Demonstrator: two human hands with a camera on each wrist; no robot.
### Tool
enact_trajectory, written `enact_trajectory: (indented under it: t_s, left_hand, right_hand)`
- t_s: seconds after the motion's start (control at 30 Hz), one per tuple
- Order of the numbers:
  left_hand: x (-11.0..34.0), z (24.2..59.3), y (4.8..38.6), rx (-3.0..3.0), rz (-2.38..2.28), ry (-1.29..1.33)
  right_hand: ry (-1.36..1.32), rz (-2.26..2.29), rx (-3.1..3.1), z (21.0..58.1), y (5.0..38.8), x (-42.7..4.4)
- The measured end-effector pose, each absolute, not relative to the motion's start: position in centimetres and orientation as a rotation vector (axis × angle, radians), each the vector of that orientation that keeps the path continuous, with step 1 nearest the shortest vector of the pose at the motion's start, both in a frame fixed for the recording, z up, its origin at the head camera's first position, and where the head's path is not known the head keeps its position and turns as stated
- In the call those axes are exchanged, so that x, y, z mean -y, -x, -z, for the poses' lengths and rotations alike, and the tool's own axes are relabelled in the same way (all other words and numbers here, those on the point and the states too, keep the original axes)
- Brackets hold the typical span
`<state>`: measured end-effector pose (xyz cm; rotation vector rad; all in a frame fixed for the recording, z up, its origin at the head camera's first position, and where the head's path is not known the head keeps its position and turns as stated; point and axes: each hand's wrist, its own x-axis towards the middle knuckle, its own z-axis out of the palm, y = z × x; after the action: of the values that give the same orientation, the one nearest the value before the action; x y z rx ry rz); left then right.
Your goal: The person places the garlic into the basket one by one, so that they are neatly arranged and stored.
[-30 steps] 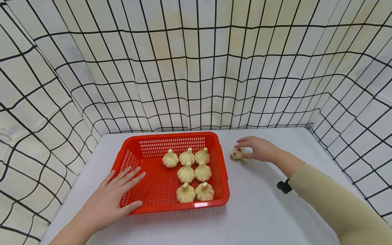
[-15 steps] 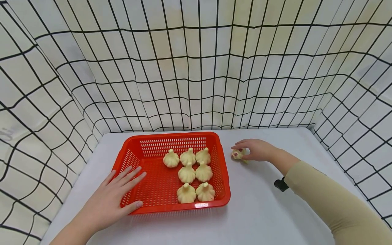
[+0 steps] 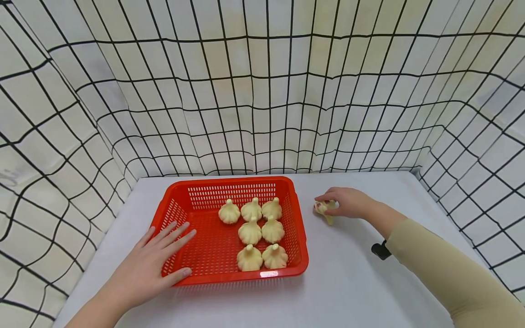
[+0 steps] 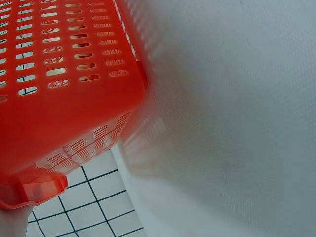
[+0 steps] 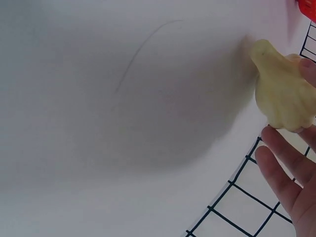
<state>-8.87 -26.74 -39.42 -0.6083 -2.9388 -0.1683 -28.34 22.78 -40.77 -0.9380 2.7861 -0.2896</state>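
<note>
My right hand (image 3: 348, 202) pinches a garlic bulb (image 3: 321, 207) between thumb and fingers, to the right of the red basket (image 3: 229, 278). In the right wrist view the stem of this garlic bulb (image 5: 282, 94) points up and left, with fingers (image 5: 282, 153) below it and the thumb at its upper side. Spread over the basket's left side lies my left hand (image 3: 149, 269), its fingers straight and reaching across the rim. Several pale garlic bulbs (image 3: 249, 233) sit in the right half of the basket, stems upward. The left wrist view mostly shows the perforated basket wall (image 4: 64, 108).
A white cloth (image 3: 340, 282) covers the table beneath the basket. Black netting (image 3: 254, 109) over white sheeting encloses the back and both sides. A small black object (image 3: 381, 250) sits under the right sleeve (image 3: 447, 273).
My right hand's fingers have closed in on the garlic bulb. The bulb has turned, so its stem now points more toward me. My left hand and the basket stay in place.
</note>
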Motion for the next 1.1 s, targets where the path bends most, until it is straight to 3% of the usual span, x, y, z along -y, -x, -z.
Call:
enact_trajectory:
  t_s: [0.47,1.1]
  left_hand:
    - [26.6,39.3,8.9,2.952,0.18,0.605]
    - [26.6,39.4,8.9,2.942,0.171,0.605]
  right_hand:
    - [0.746,0.311,-2.867,40.7,24.6,-23.9]
    - [0.502,0.838,-2.595,41.7,21.6,-23.8]
